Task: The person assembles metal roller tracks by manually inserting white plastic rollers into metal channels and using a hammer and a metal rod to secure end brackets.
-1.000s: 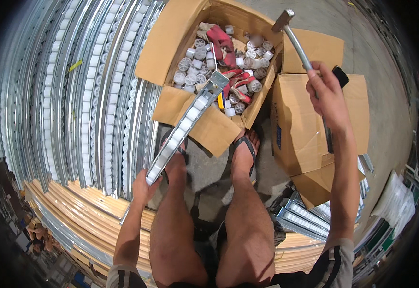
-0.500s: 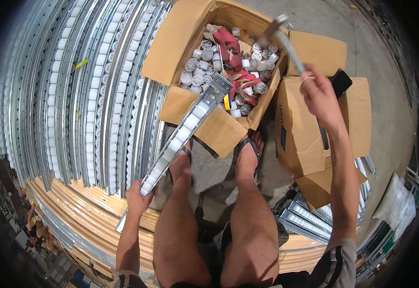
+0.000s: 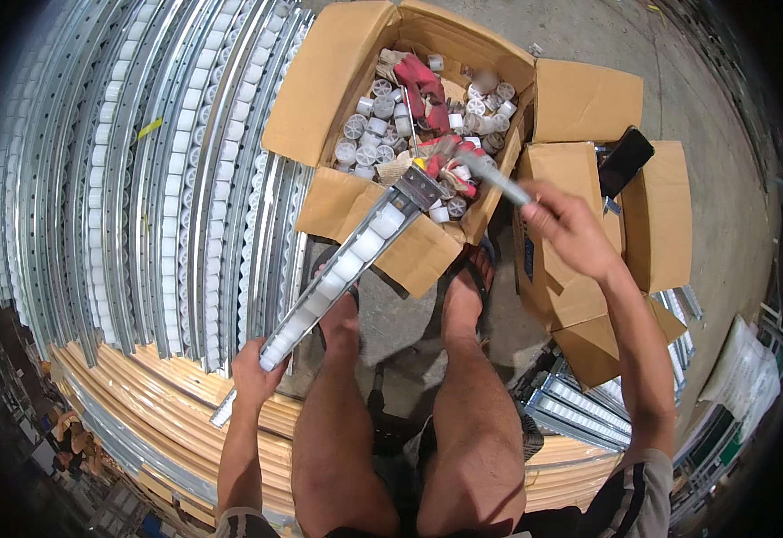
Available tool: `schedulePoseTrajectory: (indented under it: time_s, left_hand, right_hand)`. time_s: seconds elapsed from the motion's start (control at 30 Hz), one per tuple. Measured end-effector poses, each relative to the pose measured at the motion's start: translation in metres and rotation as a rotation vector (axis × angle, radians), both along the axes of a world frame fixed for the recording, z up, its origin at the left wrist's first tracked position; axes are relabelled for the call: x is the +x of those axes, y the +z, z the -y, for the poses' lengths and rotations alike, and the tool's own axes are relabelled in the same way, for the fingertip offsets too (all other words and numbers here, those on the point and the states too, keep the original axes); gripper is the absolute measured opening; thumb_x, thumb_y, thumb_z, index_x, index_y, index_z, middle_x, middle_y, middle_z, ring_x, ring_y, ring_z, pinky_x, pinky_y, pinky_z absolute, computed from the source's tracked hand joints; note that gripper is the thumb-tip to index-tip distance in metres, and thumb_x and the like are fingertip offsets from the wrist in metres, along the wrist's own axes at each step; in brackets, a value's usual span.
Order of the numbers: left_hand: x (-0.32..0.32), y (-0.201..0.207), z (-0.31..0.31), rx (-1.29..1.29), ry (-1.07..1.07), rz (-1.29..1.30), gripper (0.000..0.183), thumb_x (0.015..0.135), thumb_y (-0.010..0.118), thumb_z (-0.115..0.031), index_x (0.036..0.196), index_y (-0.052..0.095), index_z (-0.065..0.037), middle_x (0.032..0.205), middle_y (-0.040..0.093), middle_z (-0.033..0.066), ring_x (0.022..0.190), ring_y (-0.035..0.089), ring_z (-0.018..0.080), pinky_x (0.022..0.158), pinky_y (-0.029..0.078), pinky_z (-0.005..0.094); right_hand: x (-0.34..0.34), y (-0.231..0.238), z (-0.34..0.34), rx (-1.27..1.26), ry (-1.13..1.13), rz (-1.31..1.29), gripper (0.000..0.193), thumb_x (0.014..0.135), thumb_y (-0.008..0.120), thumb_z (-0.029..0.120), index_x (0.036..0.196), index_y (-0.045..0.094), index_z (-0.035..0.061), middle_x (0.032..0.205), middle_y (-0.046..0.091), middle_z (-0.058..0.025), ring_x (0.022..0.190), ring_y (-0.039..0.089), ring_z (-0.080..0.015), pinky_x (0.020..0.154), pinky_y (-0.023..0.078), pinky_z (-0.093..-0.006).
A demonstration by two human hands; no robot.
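Observation:
My left hand (image 3: 257, 375) is closed around the lower part of a metal roller track (image 3: 346, 264) lined with white rollers. The track slants up and to the right, its bracketed end (image 3: 419, 186) over the front flap of an open cardboard box (image 3: 324, 85). My right hand (image 3: 571, 226) grips a hammer (image 3: 499, 181) by the handle. Motion smears the hammer's head, which is close to the bracketed end; I cannot tell if they touch. Inside the box lie several loose white wheels (image 3: 354, 126) and red-and-cream work gloves (image 3: 424, 90).
Long roller tracks (image 3: 176, 206) lie side by side at left, above wrapped tan lengths (image 3: 158, 394). A second open cardboard box (image 3: 562, 242) stands at right, with a black phone (image 3: 626, 161) at its top. Short roller tracks (image 3: 579, 408) lie below it.
My right hand has swung the hammer down and left, from above the right side of the box toward the track's bracketed end. The track has shifted slightly; my left hand still holds it.

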State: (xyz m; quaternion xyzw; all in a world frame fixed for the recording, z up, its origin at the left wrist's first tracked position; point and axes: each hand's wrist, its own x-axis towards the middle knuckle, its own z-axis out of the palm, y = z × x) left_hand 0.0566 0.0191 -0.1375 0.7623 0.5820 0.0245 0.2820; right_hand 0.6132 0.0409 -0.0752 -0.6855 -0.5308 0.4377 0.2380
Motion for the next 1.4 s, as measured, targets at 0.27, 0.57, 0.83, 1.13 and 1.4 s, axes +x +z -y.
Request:
schedulePoseTrajectory:
  time_s: [0.27, 0.57, 0.83, 1.13, 1.4]
  left_hand:
    - [0.007, 0.002, 0.003, -0.011, -0.004, -0.050, 0.041, 0.076, 0.086, -0.026, 0.101, 0.065, -0.002, 0.084, 0.068, 0.0214, 0.076, 0.067, 0.0426, 0.067, 0.053, 0.0473]
    - [0.009, 0.003, -0.002, 0.001, 0.018, -0.064, 0.042, 0.077, 0.085, -0.030, 0.102, 0.065, -0.002, 0.086, 0.068, 0.0219, 0.078, 0.067, 0.0433, 0.068, 0.053, 0.0476]
    - [0.006, 0.001, 0.000, 0.017, 0.048, -0.021, 0.042, 0.077, 0.085, -0.029, 0.101, 0.065, -0.001, 0.085, 0.068, 0.0225, 0.078, 0.067, 0.0442, 0.069, 0.053, 0.0475]
    - [-0.017, 0.013, 0.004, 0.063, -0.063, -0.102, 0.042, 0.073, 0.085, -0.024, 0.101, 0.063, -0.002, 0.087, 0.065, 0.0203, 0.079, 0.064, 0.0435, 0.068, 0.052, 0.0467]
    - [-0.001, 0.027, -0.018, 0.185, -0.057, -0.092, 0.046, 0.069, 0.085, -0.020, 0.105, 0.063, -0.003, 0.086, 0.062, 0.0180, 0.076, 0.063, 0.0406, 0.066, 0.050, 0.0470]
  right_hand:
    - [-0.013, -0.020, 0.009, 0.098, 0.028, 0.078, 0.035, 0.106, 0.055, 0.022, 0.133, 0.059, 0.0006, 0.081, 0.056, -0.0018, 0.071, 0.050, -0.0091, 0.064, 0.041, -0.0254]
    - [-0.019, -0.016, 0.008, -0.091, -0.421, -0.434, 0.036, 0.107, 0.054, 0.023, 0.138, 0.057, 0.0060, 0.072, 0.048, 0.0053, 0.054, 0.040, -0.0032, 0.045, 0.031, -0.0204]
    - [-0.015, 0.001, -0.001, 0.062, -0.116, -0.179, 0.038, 0.107, 0.055, 0.025, 0.138, 0.057, 0.0042, 0.077, 0.053, 0.0024, 0.062, 0.043, -0.0034, 0.054, 0.035, -0.0207]
    - [-0.004, -0.007, -0.017, -0.234, -0.152, -0.102, 0.034, 0.103, 0.057, 0.017, 0.132, 0.059, -0.0026, 0.095, 0.069, -0.0127, 0.087, 0.060, -0.0154, 0.081, 0.050, -0.0340]
    - [-0.025, -0.024, 0.000, -0.041, 0.117, 0.441, 0.042, 0.093, 0.068, 0.021, 0.127, 0.060, -0.0017, 0.110, 0.065, -0.0240, 0.104, 0.063, -0.0421, 0.087, 0.052, -0.0479]
